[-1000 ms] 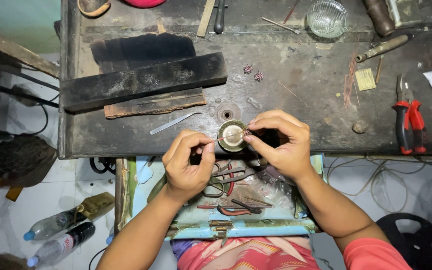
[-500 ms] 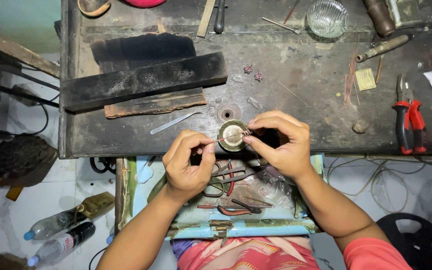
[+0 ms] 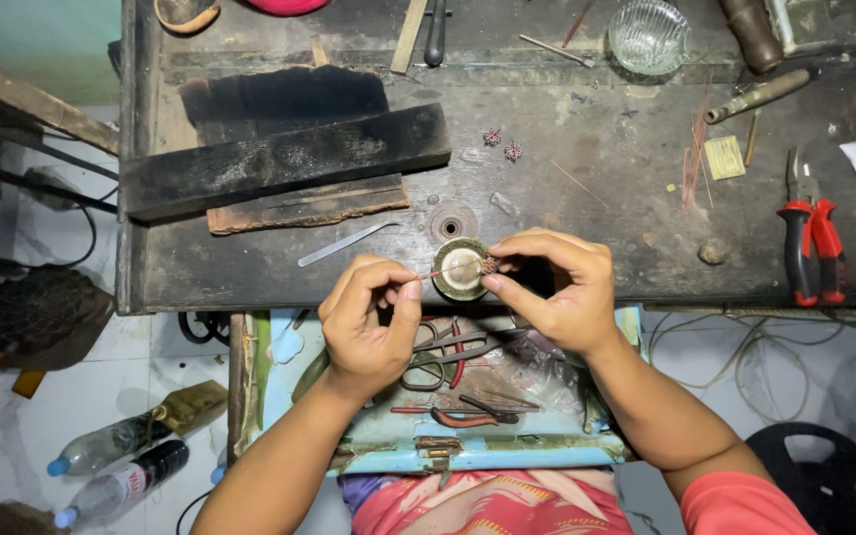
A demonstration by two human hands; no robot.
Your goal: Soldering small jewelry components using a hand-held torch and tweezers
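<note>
Barely shifted hands: left hand [image 3: 369,322] pinching thin wire [image 3: 435,273], right hand [image 3: 557,287] pinching indistinct tiny ornament [image 3: 489,265].

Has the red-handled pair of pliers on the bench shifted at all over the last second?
No. The red-handled pliers lie at the same spot near the right of the dark workbench, just as far from its front edge as before.

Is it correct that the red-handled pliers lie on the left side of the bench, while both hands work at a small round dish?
Not quite. In the head view the pliers lie on the right side of the bench; both hands, left and right, do work at the dish.
</note>
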